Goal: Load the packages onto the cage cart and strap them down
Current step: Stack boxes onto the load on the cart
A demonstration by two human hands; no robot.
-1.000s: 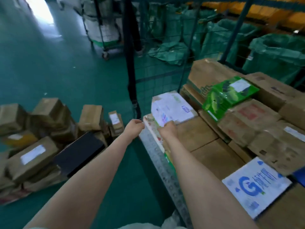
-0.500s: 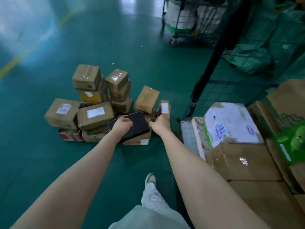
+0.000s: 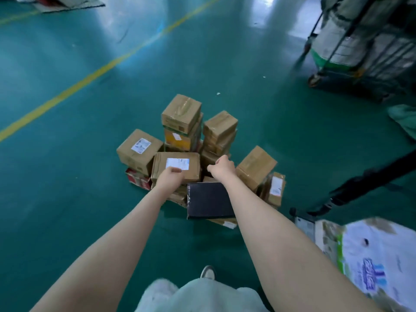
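Note:
A pile of cardboard packages lies on the green floor in front of me, with a black box at its near side. My left hand reaches out over a labelled brown box, fingers loosely curled, holding nothing. My right hand hangs above the middle of the pile, also empty. The cage cart's corner shows at the lower right, with a white printed package on it. A black strap slants down to the cart.
A yellow line crosses the floor at the left. Another wheeled cage cart loaded with white sacks stands at the upper right. A green bag lies at the right edge. My shoe is below the pile.
I have turned left, away from the cart, toward the floor pile. Both hands left the white package on the cart and now reach out over the boxes on the floor.

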